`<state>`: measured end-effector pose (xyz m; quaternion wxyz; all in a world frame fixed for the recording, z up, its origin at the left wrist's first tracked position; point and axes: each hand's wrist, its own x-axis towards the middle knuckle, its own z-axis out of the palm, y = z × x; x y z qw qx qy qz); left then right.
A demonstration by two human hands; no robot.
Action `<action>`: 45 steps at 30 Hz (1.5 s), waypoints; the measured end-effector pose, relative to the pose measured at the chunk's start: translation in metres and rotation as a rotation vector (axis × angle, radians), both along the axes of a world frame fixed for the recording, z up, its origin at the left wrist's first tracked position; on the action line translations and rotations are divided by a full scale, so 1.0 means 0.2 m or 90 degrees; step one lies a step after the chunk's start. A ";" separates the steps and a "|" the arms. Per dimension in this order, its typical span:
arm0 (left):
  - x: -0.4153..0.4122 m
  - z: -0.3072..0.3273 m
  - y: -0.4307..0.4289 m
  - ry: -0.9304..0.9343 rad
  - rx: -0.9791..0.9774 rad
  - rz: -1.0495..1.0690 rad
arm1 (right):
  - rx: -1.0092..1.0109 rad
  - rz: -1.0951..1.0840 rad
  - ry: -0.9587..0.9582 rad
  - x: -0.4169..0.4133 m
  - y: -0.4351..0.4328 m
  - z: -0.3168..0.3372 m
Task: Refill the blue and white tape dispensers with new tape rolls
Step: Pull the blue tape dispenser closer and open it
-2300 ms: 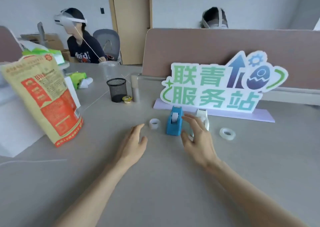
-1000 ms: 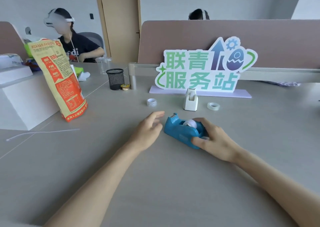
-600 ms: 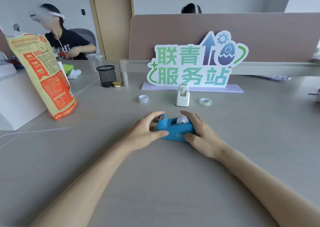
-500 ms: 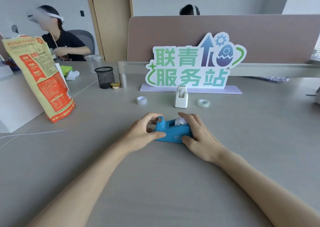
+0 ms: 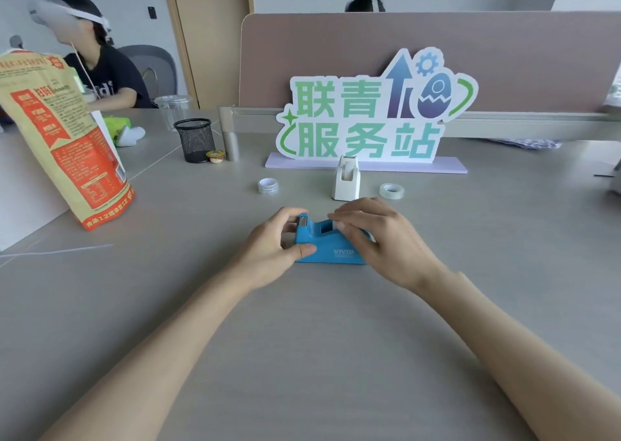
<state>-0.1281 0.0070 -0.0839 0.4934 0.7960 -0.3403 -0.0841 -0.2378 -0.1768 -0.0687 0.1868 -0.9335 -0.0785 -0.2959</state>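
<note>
With our left hand (image 5: 274,244) grip clamping the blue dispenser (image 5: 331,244), our right hand (image 5: 379,235) pinching its spent roll could yank it skidding

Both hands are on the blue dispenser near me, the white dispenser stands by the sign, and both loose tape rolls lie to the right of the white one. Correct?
Not quite. In the head view only one tape roll lies right of the white dispenser; the other roll lies to its left. The rest holds: left hand and right hand are on the blue dispenser, and the white one stands by the sign.
</note>
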 end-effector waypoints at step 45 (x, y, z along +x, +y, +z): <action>-0.01 0.01 0.00 -0.036 0.026 0.006 | -0.113 0.002 -0.002 0.00 -0.05 0.07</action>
